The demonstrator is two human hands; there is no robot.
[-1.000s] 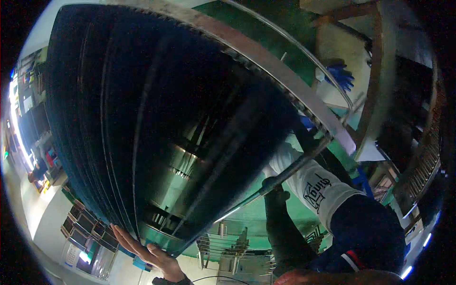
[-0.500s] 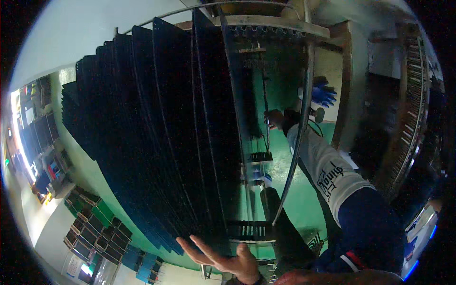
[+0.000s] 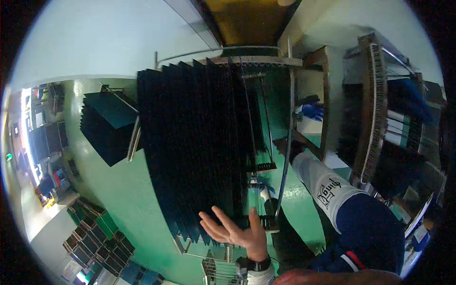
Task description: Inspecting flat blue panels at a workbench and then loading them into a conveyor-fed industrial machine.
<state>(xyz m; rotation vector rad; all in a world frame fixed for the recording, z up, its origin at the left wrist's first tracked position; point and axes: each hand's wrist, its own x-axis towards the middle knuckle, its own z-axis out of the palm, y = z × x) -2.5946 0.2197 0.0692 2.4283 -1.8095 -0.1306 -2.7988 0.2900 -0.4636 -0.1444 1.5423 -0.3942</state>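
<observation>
Many thin dark panels (image 3: 190, 142) stand on edge, side by side, in a metal rack (image 3: 270, 61) in front of me. My left hand (image 3: 235, 232), with a dark band at its wrist, is raised at the panels' near end. Its fingers and thumb are spread and nothing is in them; I cannot tell whether they touch a panel. My right arm, in a white lower sleeve (image 3: 323, 187), reaches forward to the rack's right side. There my right hand (image 3: 284, 145) is beside an upright metal bar (image 3: 288, 161); its fingers are too dark and blurred to make out.
Another batch of dark panels (image 3: 107, 116) stands in a rack on the left. At the right is a slotted rack (image 3: 373, 109). Blue gloves (image 3: 312, 112) lie beyond my right hand. Stacked framed panels (image 3: 97, 228) are at the lower left, on the green floor (image 3: 128, 190).
The view has shifted, so the panels look more upright and farther off, and the left-hand rack now shows. My left hand appears higher and farther right; my right hand appears slightly lower.
</observation>
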